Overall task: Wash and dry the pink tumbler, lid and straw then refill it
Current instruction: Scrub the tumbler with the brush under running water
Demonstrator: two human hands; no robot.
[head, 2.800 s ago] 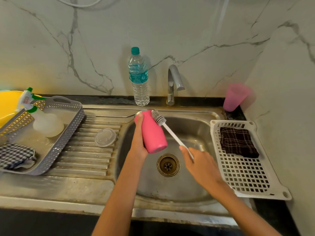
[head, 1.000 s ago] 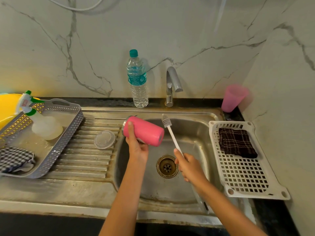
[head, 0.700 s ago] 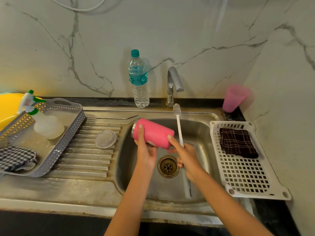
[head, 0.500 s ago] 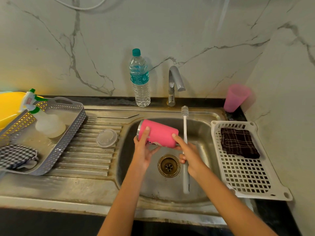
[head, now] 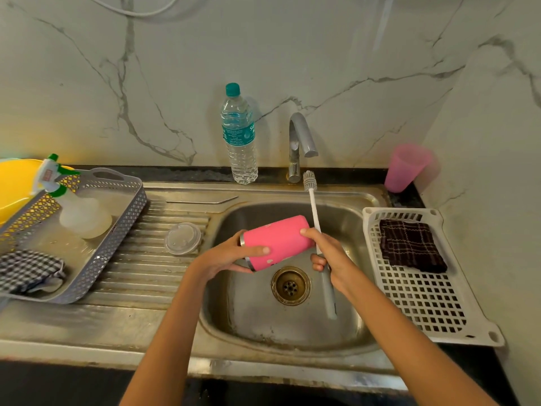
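The pink tumbler lies on its side over the sink basin, steel rim pointing left. My left hand grips it near the rim, thumb across its pink wall. My right hand holds a white bottle brush upright, bristles up near the tap, and its index finger touches the tumbler's base end. The clear lid lies on the ribbed drainboard. A metal straw lies along the sink's back ledge.
A water bottle and tap stand behind the basin. A pink cup is at the back right, above a white rack with a dark cloth. A grey tray with a spray bottle sits left.
The tumbler went from upright to lying on its side and drifted right over the basin. My right hand swung the brush upright and came against the tumbler's base.
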